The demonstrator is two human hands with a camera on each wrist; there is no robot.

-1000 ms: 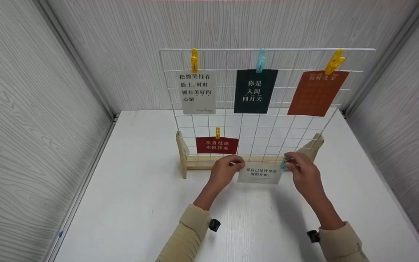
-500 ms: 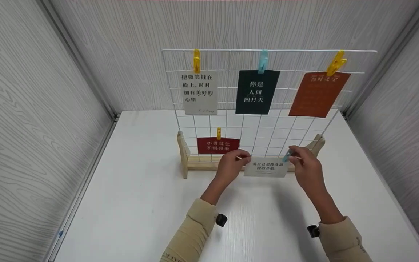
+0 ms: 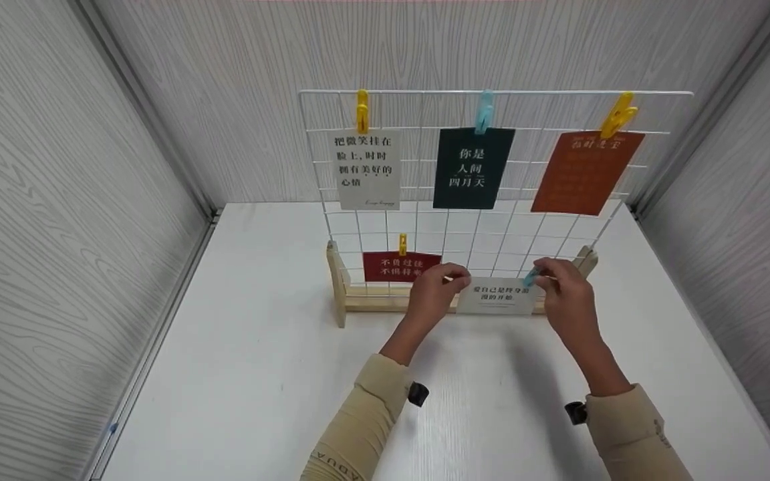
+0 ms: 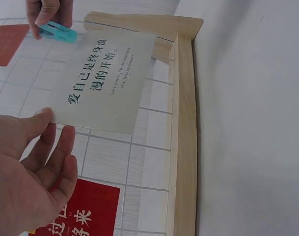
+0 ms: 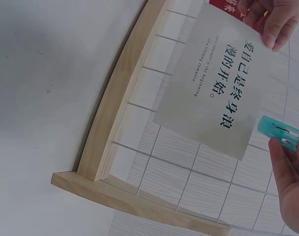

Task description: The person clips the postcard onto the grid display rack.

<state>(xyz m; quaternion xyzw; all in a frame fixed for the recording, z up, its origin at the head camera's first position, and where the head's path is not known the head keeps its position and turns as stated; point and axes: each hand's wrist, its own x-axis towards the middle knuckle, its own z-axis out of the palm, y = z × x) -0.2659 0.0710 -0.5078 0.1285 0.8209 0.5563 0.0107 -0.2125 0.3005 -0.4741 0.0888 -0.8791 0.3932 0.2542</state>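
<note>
My left hand pinches the upper left corner of a pale grey card printed with dark Chinese characters. The card overlaps the lower part of a white wire grid in the head view. In my right hand is a light blue clothespin, pinched between thumb and fingers. Its tip sits close by the card's upper right corner. To the left of the card hangs a small red card under a yellow clothespin, partly covered by my left hand in the head view.
A wooden stand holds the grid upright on the white table. Along its top hang a white card, a dark green card and an orange card, each under a clothespin. Wood-grain panels surround the table.
Both hands have moved away from me toward the grid, the left one also rightward. The grey card has moved up and right in view, and the blue clothespin has moved with the right hand.
</note>
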